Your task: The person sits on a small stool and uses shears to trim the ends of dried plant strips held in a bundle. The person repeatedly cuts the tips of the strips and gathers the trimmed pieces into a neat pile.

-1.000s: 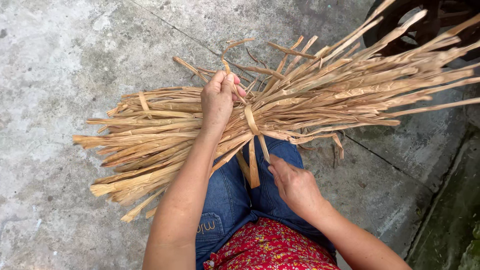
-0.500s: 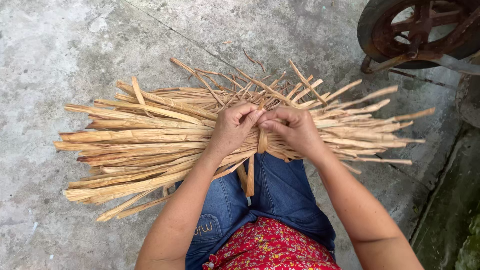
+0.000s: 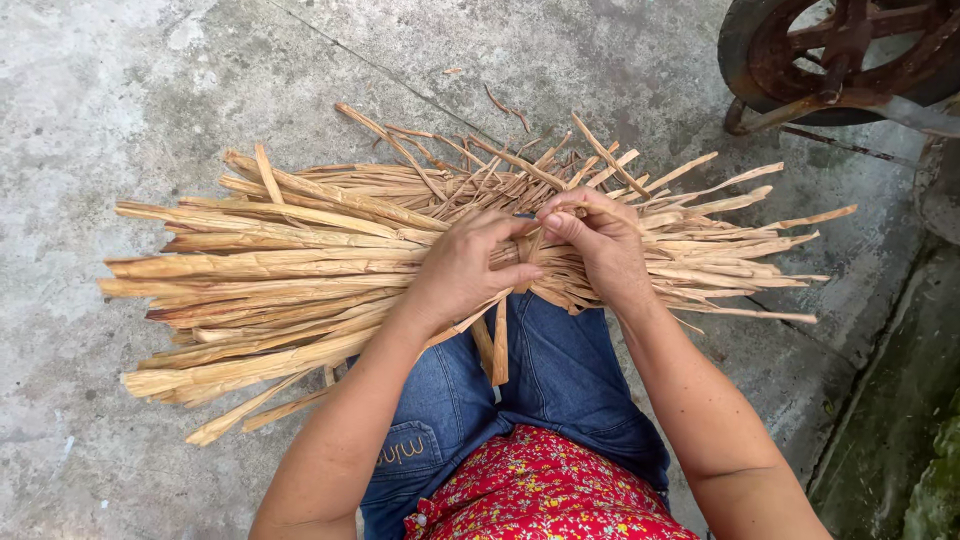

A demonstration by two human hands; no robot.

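Observation:
A wide bundle of dry, tan plant strips (image 3: 300, 270) lies across my knees and fans out to both sides over the concrete. My left hand (image 3: 465, 265) grips the bundle at its narrow middle. My right hand (image 3: 600, 240) meets it there, its fingertips pinching a thin strip that wraps the bundle's waist. Two loose strip ends (image 3: 497, 350) hang down over my blue jeans (image 3: 560, 380).
Rough grey concrete ground (image 3: 120, 90) lies all around. A rusty wheel (image 3: 840, 55) with a dark tyre stands at the top right. A mossy, darker strip (image 3: 900, 400) runs down the right edge. My red flowered top (image 3: 540, 490) shows at the bottom.
My right hand rose from my lap and joined the left at the bundle's middle. The view shifted, bringing the rusty wheel into sight at the top right.

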